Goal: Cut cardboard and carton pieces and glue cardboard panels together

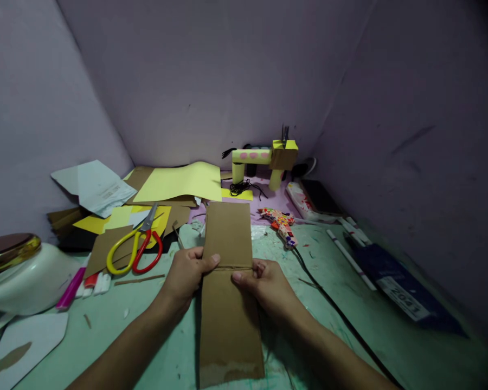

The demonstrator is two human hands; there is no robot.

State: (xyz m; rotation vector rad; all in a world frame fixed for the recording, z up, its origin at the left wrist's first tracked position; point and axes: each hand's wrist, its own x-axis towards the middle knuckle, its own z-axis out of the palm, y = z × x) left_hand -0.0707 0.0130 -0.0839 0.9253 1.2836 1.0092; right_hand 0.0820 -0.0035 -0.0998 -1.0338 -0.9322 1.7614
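A long brown cardboard strip stands out in the middle of the view, with a crease or seam across it. My left hand grips its left edge near that seam, thumb on top. On the right edge, my right hand pinches the strip just beside the seam, its thumb on the lower part. The fingers beneath the cardboard are hidden. Beyond the strip, to the right, lies a patterned glue gun with a black cord. Scissors with one yellow and one red handle rest to the left.
Yellow paper and cardboard scraps lie at the back left. A yellow animal figure stands at the back. On the right are a phone, white pens and a dark blue packet. A white appliance sits left.
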